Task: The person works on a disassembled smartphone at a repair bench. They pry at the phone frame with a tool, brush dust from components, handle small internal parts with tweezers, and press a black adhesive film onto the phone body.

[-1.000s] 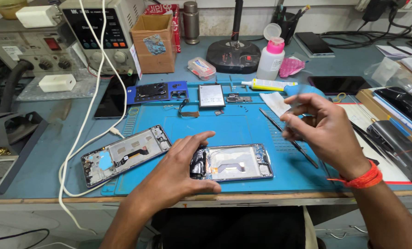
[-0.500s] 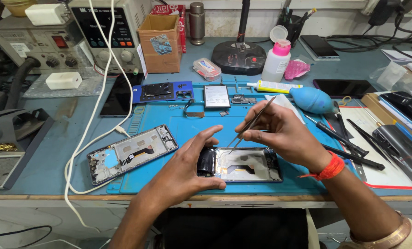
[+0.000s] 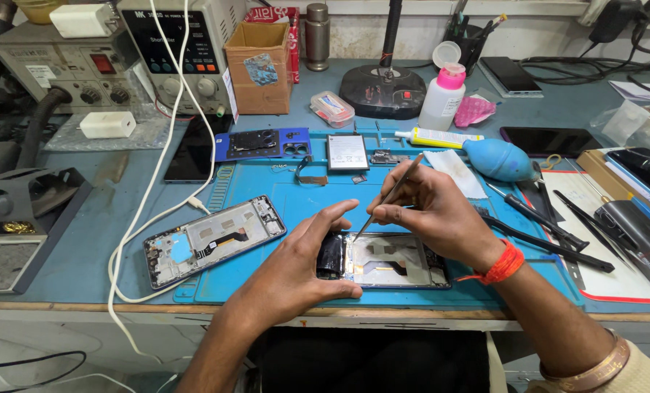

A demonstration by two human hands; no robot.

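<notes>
An opened phone frame (image 3: 394, 262) lies flat on the blue work mat (image 3: 303, 196) near the table's front edge. My left hand (image 3: 296, 266) grips its left end, thumb and fingers around the dark camera area. My right hand (image 3: 438, 218) holds metal tweezers (image 3: 392, 193) like a pen, their tip pointing down onto the frame's upper left part. A red band sits on my right wrist.
A second opened phone (image 3: 212, 239) lies on the mat's left corner, a white cable (image 3: 150, 218) beside it. Behind are a blue phone back cover (image 3: 263, 143), a small battery (image 3: 347, 151), a blue air blower (image 3: 503, 160), a bottle (image 3: 441, 98), a cardboard box (image 3: 259, 65), and bench instruments (image 3: 172, 44). Tools (image 3: 551, 236) lie right.
My right hand came in from the right with the tweezers and lowered their tip onto the frame. My left hand stayed on the frame's left end.
</notes>
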